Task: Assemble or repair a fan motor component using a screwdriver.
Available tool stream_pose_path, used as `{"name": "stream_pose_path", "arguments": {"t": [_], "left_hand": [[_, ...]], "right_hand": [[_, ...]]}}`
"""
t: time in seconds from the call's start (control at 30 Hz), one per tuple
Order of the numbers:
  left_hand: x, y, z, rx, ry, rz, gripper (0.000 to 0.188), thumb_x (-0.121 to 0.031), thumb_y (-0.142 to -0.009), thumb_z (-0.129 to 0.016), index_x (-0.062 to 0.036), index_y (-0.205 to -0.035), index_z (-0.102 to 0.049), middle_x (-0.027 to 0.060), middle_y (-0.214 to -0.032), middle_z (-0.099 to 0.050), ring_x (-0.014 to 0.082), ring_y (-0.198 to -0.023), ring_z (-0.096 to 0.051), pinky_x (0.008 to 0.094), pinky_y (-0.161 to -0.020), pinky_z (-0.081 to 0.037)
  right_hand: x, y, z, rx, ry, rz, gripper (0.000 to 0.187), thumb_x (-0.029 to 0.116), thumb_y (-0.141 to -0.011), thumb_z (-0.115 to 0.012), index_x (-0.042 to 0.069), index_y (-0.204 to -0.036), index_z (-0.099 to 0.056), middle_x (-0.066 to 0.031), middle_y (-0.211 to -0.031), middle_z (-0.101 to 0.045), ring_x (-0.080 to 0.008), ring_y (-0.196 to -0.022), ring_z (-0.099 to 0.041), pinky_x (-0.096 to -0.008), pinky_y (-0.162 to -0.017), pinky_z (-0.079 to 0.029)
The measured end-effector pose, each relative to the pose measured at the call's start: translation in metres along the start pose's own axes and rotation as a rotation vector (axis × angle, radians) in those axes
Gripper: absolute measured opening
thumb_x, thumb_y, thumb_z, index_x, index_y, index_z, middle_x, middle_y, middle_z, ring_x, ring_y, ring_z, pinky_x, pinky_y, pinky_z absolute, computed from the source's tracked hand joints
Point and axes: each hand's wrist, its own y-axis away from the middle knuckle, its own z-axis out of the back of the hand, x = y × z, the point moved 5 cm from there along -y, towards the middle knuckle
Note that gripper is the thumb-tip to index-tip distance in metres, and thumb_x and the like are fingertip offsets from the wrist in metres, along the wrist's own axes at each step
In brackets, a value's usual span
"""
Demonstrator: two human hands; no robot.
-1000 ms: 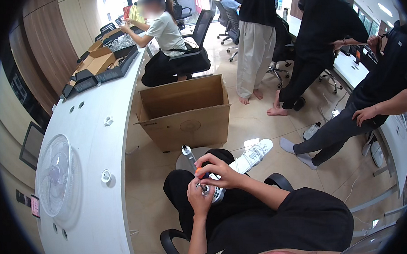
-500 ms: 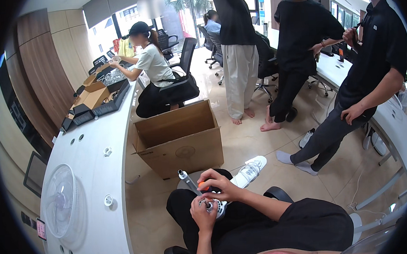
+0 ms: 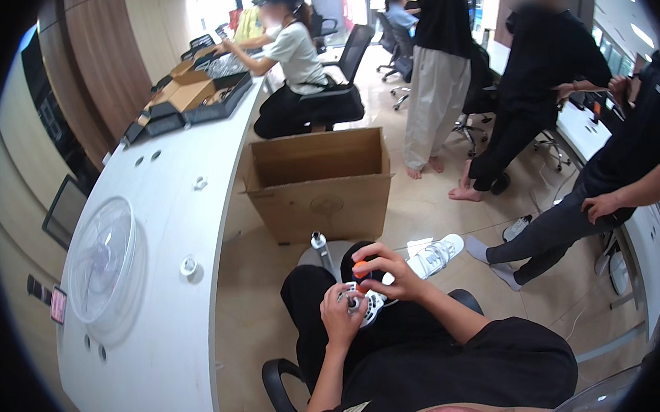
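In my lap rests a white plastic fan housing (image 3: pixel 373 308) with dark slots round it, and a grey pole (image 3: pixel 323 252) leans up from it toward the cardboard box. My left hand (image 3: pixel 339 317) is closed around the housing, close to a dark metal shaft. Above the housing, my right hand (image 3: pixel 399 278) pinches a short orange-and-black screwdriver (image 3: pixel 360 269) between thumb and fingers. Its tip is hard to make out against the housing.
A white table (image 3: pixel 164 319) on my left bears a fan guard with blades (image 3: pixel 103 259), a white nut (image 3: pixel 200 183) and a white cap (image 3: pixel 189 268). An open cardboard box (image 3: pixel 319 214) stands ahead. Several people sit or stand beyond; one person's socked feet (image 3: pixel 504 275) are at right.
The view has shifted, so the table and box appear moved. My right hand has opened out slightly to the right, showing more of the screwdriver. My left hand keeps its hold on the housing.
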Motion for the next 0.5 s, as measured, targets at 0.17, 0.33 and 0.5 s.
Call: {"name": "stream_pose_path", "arguments": {"t": [0.17,0.33,0.5], "left_hand": [[0.001,0.001,0.001,0.000,-0.003,0.011,0.017,-0.027,-0.079,-0.079,-0.0147,-0.087,-0.071,0.0058,-0.112,-0.065,0.0296,-0.115,-0.060,0.0446,-0.093,-0.046],[-0.003,-0.004,-0.001,0.033,-0.077,0.014,0.028,-0.032,-0.079,-0.080,-0.0091,-0.094,-0.073,0.0090,-0.117,-0.064,0.0304,-0.116,-0.060,0.0445,-0.092,-0.048],[0.001,-0.003,0.000,0.037,-0.077,0.021,0.033,-0.035,-0.081,-0.080,-0.0080,-0.097,-0.072,0.0100,-0.117,-0.063,0.0309,-0.116,-0.059,0.0446,-0.091,-0.048]], "right_hand": [[0.002,-0.003,0.002,0.043,0.020,0.031,0.042,-0.011,-0.082,-0.067,0.004,-0.121,-0.065,-0.0152,-0.129,-0.064,-0.0336,-0.116,-0.064,-0.0450,-0.102,-0.050],[-0.014,0.000,-0.006,-0.024,-0.089,-0.054,0.037,0.002,-0.079,-0.083,0.010,-0.110,-0.065,-0.0138,-0.121,-0.061,-0.0279,-0.106,-0.065,-0.0371,-0.087,-0.055],[-0.006,-0.008,-0.006,-0.012,-0.049,-0.009,0.030,0.001,-0.085,-0.074,0.008,-0.113,-0.067,-0.0140,-0.126,-0.058,-0.0282,-0.108,-0.063,-0.0355,-0.088,-0.053]]}}
